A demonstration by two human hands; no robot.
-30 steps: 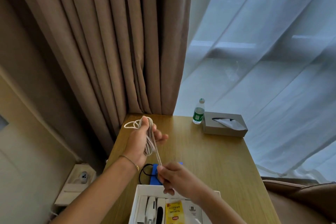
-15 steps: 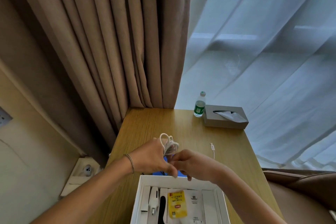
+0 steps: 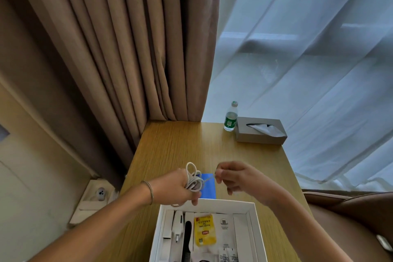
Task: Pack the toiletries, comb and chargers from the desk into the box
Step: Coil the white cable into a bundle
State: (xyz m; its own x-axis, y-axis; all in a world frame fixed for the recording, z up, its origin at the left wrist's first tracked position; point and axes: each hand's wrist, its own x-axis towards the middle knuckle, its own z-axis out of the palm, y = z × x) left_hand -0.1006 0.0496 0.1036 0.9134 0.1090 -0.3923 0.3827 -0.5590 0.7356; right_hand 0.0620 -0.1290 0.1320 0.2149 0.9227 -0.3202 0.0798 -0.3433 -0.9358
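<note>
Coiling goes on just above the box's [image 3: 207, 205] far rim: the left hand [image 3: 176, 187] grips the bundled white charger cable [image 3: 194, 181], the right hand [image 3: 236, 178] pinches its loose end taut. Inside the box lie a black comb [image 3: 187, 238], white toiletries [image 3: 177, 225] and a yellow tea sachet [image 3: 204, 229]. Left to pack, by my reckoning: this cable and the blue item [image 3: 208, 186] on the desk [image 3: 170, 147] beyond the box.
</note>
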